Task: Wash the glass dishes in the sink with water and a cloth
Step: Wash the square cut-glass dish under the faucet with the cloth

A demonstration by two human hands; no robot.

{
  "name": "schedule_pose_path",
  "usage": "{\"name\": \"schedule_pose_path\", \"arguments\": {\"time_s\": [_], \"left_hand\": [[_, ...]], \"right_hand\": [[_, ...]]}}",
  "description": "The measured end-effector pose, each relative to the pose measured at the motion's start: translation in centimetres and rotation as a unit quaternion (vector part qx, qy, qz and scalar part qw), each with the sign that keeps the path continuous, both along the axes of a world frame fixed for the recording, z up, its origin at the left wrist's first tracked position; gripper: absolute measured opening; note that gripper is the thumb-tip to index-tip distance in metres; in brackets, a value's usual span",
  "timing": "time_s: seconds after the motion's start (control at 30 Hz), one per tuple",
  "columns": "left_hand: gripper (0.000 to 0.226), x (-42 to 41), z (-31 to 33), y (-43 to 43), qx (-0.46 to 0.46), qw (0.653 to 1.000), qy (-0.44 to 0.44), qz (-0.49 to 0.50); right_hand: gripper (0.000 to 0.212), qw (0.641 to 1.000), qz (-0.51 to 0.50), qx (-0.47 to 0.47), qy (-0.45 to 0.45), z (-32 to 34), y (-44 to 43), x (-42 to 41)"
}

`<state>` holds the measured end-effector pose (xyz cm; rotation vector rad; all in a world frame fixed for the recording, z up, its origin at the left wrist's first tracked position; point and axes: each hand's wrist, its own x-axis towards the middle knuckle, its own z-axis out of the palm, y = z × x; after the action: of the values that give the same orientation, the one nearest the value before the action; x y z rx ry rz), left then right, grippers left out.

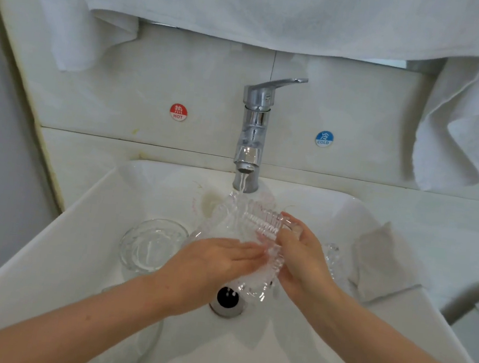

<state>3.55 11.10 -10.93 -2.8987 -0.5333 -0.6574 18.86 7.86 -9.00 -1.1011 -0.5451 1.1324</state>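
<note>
1. While water [241, 185] is running from the faucet [253, 129], the ribbed glass dish [260, 222] is sitting tilted under the stream, above the drain [228, 298].
2. The right hand [298, 256] is gripping the dish's right rim, fingers curled over it.
3. The left hand [211, 258] is pressing flat, fingers straight, against its near side.
4. A cloth [381, 263] is lying on the sink [81, 253] to the right.

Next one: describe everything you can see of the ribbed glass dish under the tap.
The dish is clear glass with a ribbed, scalloped rim. It is wet and tilted on edge above the drain. Water from the tap runs onto its upper edge. The right hand grips its right rim; the left hand lays straight fingers against its face.
</note>
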Motion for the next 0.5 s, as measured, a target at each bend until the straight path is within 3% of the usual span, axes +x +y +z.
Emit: {"name": "schedule_pose_path", "arguments": {"time_s": [0.17, 0.33, 0.43, 0.5], "left_hand": [[0.041, -0.3, 0.5, 0.3, 0.007, 0.998, -0.055, 0.013], [0.084, -0.8, 0.2, 1.1, 0.098, 0.983, 0.031, 0.154], [0.098, -0.9, 0.0, 0.7, 0.108, 0.983, 0.053, 0.141], [0.092, -0.8, 0.0, 0.9, 0.103, 0.989, 0.032, 0.105]], "right_hand": [[0.039, 1.0, 0.002, 0.001, 0.025, -0.5, 0.6, 0.5], [0.049, 0.999, 0.034, 0.001, 0.021, -0.6, 0.3, 0.0], [0.052, 0.998, 0.047, -0.006, 0.029, -0.6, 0.1, -0.2], [0.051, 0.997, 0.056, -0.009, 0.044, -0.4, 0.2, -0.1]]}}
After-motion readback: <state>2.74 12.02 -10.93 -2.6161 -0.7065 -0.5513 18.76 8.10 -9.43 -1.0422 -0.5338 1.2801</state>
